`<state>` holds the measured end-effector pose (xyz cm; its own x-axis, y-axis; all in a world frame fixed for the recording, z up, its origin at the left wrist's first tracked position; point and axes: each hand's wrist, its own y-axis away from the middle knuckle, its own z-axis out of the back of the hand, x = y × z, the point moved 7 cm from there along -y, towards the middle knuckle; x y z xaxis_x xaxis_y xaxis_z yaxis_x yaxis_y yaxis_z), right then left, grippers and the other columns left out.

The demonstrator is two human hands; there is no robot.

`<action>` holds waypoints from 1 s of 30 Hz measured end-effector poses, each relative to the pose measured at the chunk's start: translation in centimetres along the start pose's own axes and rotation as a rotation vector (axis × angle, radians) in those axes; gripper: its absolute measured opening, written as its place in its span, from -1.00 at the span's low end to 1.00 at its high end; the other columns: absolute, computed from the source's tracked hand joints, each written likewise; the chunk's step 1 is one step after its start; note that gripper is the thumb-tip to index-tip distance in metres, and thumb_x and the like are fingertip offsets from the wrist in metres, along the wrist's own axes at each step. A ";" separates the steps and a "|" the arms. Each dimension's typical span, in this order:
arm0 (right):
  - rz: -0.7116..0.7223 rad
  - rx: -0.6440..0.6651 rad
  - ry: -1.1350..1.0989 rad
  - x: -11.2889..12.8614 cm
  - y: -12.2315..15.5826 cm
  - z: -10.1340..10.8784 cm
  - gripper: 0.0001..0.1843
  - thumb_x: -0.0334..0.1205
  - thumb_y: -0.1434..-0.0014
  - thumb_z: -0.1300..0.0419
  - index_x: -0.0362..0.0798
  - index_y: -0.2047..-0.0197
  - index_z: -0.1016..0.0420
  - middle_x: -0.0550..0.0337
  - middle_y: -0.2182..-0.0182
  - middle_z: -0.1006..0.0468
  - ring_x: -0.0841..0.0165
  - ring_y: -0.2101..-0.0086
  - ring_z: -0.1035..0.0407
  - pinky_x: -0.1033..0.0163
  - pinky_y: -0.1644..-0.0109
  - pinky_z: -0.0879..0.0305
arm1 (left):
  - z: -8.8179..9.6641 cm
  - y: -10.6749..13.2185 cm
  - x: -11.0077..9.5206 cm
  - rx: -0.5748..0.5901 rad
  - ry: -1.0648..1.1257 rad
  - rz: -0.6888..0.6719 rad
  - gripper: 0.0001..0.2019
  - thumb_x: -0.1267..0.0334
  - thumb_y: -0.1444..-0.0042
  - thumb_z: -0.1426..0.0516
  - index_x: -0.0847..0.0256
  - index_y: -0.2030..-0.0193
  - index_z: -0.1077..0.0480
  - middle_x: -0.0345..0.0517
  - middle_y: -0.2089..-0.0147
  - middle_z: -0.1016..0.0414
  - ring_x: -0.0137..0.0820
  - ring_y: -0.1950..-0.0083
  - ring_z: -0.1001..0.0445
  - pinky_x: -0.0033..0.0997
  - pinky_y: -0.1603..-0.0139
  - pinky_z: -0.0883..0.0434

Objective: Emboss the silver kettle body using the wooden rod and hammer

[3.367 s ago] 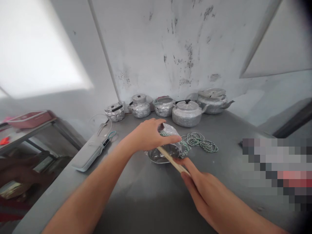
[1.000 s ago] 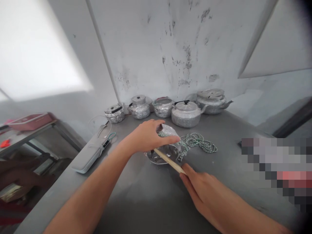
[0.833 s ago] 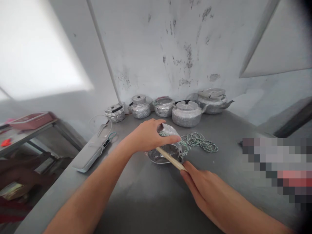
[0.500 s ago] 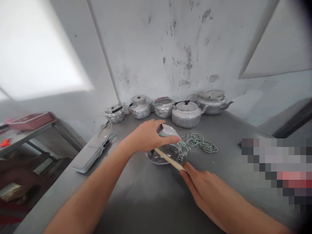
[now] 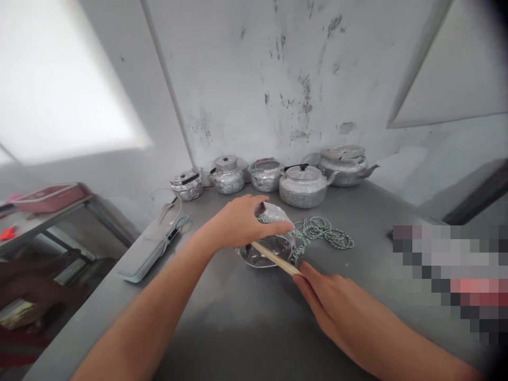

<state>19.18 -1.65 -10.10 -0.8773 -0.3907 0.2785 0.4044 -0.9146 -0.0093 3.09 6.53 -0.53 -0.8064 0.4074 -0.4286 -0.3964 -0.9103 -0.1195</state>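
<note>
My left hand (image 5: pixel 242 222) is clamped over the top of a small metal kettle (image 5: pixel 273 241) that lies tipped on the grey table (image 5: pixel 238 328). A green and white cord (image 5: pixel 323 233) is wound round the kettle and trails off to its right in loose loops. My right hand (image 5: pixel 321 301) grips the near end of a wooden stick (image 5: pixel 275 258). The stick's far end reaches in under my left hand, into the kettle's open side. The kettle's lower rim rests on the table.
Several metal kettles (image 5: pixel 304 185) stand in a row against the stained wall. A flat grey case (image 5: pixel 143 254) with white cables lies at the table's left edge. A lower table with a red tray (image 5: pixel 50 193) stands at the left. A blurred patch covers the right side.
The stick has slid back and forth a little inside the kettle with my right hand. My left hand has stayed clamped on the kettle.
</note>
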 end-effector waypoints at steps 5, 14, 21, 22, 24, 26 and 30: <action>-0.003 -0.003 0.010 0.2 0.1 0.0 -0.59 -0.21 -0.50 0.20 -0.03 0.04 -0.47 0.07 0.44 -0.66 0.13 0.49 -0.58 0.15 0.51 -0.11 | -0.1 0.0 -0.1 0.005 -0.001 -0.003 -0.02 -0.51 -0.04 -0.11 0.17 -0.42 -0.28 0.06 -0.39 -0.35 0.05 -0.36 -0.33 -0.07 -0.31 -0.33; 0.000 0.006 0.021 -0.3 -0.1 -0.6 -0.59 -0.17 -0.51 0.22 -0.04 0.03 -0.44 0.06 0.43 -0.65 0.09 0.47 -0.59 0.13 0.50 -0.06 | 0.0 0.0 -0.1 0.001 0.001 0.006 -0.03 -0.51 -0.04 -0.11 0.14 -0.42 -0.27 0.08 -0.39 -0.34 0.04 -0.36 -0.33 0.00 -0.32 -0.30; -0.002 0.013 0.032 -0.4 0.1 -0.2 -0.58 -0.17 -0.51 0.24 -0.02 0.04 -0.43 0.09 0.46 -0.63 0.07 0.44 -0.59 0.14 0.50 -0.01 | 0.0 0.0 -0.1 0.008 0.015 0.006 -0.03 -0.51 -0.03 -0.12 0.12 -0.42 -0.28 0.06 -0.40 -0.34 0.06 -0.36 -0.33 -0.03 -0.31 -0.32; -0.001 0.012 0.031 -0.4 0.0 -0.2 -0.58 -0.17 -0.51 0.24 -0.01 0.05 -0.43 0.09 0.46 -0.63 0.08 0.44 -0.59 0.14 0.49 -0.02 | 0.1 0.0 -0.1 0.006 0.016 0.011 -0.04 -0.51 -0.03 -0.12 0.11 -0.42 -0.28 0.06 -0.41 -0.33 0.06 -0.37 -0.33 -0.03 -0.31 -0.32; -0.006 0.010 0.025 -0.4 -0.1 -0.3 -0.57 -0.14 -0.52 0.26 0.01 0.06 -0.42 0.11 0.44 -0.64 0.10 0.45 -0.58 0.14 0.49 -0.03 | 0.1 0.0 -0.1 0.006 0.010 0.010 -0.04 -0.51 -0.03 -0.12 0.12 -0.42 -0.28 0.06 -0.40 -0.34 0.06 -0.37 -0.32 -0.04 -0.31 -0.31; -0.014 0.012 0.026 -0.5 -0.2 -0.4 -0.57 -0.11 -0.52 0.27 0.02 0.05 -0.41 0.11 0.41 -0.65 0.10 0.46 -0.58 0.13 0.49 -0.04 | 0.0 0.0 -0.1 0.005 0.005 0.002 -0.04 -0.50 -0.04 -0.12 0.12 -0.41 -0.28 0.05 -0.39 -0.35 0.06 -0.36 -0.33 -0.04 -0.31 -0.32; -0.007 0.025 0.047 -0.4 -0.1 -0.6 -0.59 -0.15 -0.51 0.24 0.01 0.02 -0.42 0.07 0.37 -0.67 0.06 0.41 -0.60 0.13 0.49 -0.03 | 0.0 -0.1 -0.1 -0.003 0.005 0.004 -0.05 -0.50 -0.03 -0.13 0.12 -0.41 -0.29 0.06 -0.38 -0.36 0.05 -0.35 -0.34 -0.03 -0.31 -0.32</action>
<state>19.37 -1.40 -10.78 -0.8911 -0.3893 0.2332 0.4039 -0.9147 0.0163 3.20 6.57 -0.47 -0.8059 0.4036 -0.4331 -0.3919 -0.9121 -0.1209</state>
